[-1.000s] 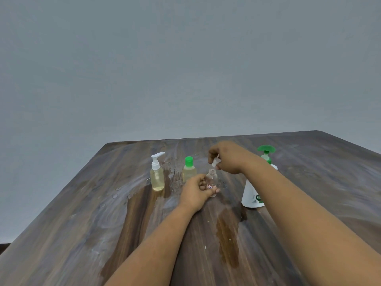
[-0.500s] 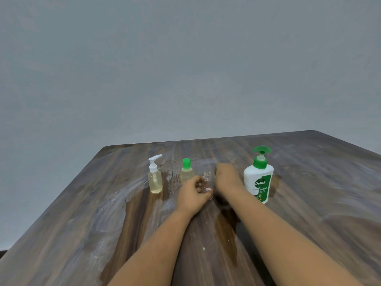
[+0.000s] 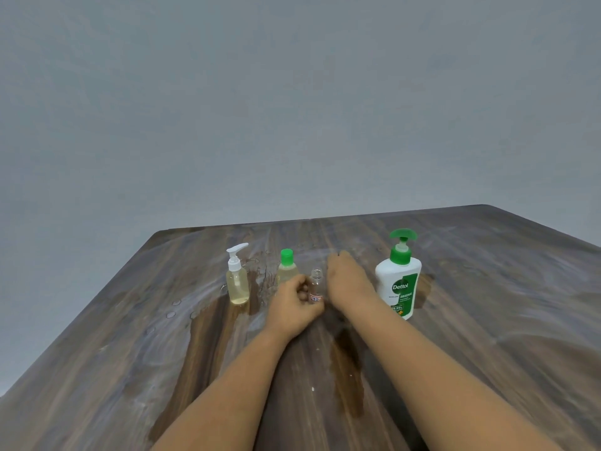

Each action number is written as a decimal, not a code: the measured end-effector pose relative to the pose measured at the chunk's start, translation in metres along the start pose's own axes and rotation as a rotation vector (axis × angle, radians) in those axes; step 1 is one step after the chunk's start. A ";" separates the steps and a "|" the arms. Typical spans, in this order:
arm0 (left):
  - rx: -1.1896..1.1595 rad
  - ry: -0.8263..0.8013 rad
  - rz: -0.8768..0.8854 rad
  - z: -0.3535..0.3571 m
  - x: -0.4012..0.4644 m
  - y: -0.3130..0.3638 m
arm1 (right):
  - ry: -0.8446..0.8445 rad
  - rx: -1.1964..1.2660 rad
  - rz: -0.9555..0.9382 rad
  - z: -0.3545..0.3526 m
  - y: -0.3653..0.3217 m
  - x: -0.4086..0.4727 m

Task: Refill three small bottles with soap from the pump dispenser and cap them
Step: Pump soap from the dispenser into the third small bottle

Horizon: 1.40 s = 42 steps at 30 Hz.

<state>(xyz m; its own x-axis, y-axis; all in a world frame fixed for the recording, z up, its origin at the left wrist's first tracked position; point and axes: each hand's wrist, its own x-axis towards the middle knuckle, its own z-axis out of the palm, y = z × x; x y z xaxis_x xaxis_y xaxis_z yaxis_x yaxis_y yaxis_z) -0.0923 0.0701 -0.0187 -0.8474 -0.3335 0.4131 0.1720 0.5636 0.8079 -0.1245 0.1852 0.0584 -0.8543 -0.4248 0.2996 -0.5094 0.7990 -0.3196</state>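
Down from above the bottle mouth, the right hand point(image 3: 346, 281) now rests on the brown streaked wooden table point(image 3: 487, 336) beside the tiny clear glass bottle point(image 3: 315, 284), which stands uncapped in mid-table; the left hand point(image 3: 294, 309) grips its base. Whether the right hand holds the cap, I cannot tell. Best keep that bottle pinned upright, then bring the white green-topped Dettol pump dispenser point(image 3: 398, 281), just right, close so its spout sits over the narrow neck. The soap level inside is hard to make out.

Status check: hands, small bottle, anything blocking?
Left hand grips uncapped small bottle. Right hand on table beside it, fingers hidden. Soap dispenser unobstructed.
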 end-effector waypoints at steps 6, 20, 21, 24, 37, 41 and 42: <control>-0.107 -0.015 0.039 -0.007 0.000 0.033 | 0.397 0.252 -0.333 -0.061 0.013 -0.039; -0.451 -0.056 -0.033 0.045 0.003 0.115 | 0.534 0.395 -0.440 -0.054 0.114 -0.031; -0.446 -0.045 -0.028 0.046 0.004 0.114 | 0.549 0.407 -0.444 -0.053 0.115 -0.029; -0.403 0.003 0.035 0.048 0.007 0.112 | 0.612 0.446 -0.453 -0.049 0.114 -0.025; -0.235 0.090 0.081 0.061 0.013 0.108 | 0.775 0.541 -0.462 -0.033 0.111 -0.015; -0.138 0.102 0.135 0.061 0.014 0.108 | 0.810 0.528 -0.457 -0.029 0.109 -0.012; -0.128 0.106 0.142 0.061 0.014 0.108 | 0.818 0.532 -0.456 -0.029 0.109 -0.012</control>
<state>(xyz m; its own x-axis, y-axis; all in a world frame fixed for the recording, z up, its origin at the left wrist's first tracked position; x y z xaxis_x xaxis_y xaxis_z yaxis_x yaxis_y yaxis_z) -0.1164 0.1721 0.0486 -0.7539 -0.3392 0.5626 0.3537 0.5121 0.7827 -0.1669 0.2897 0.0457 -0.3443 -0.0644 0.9366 -0.9106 0.2659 -0.3165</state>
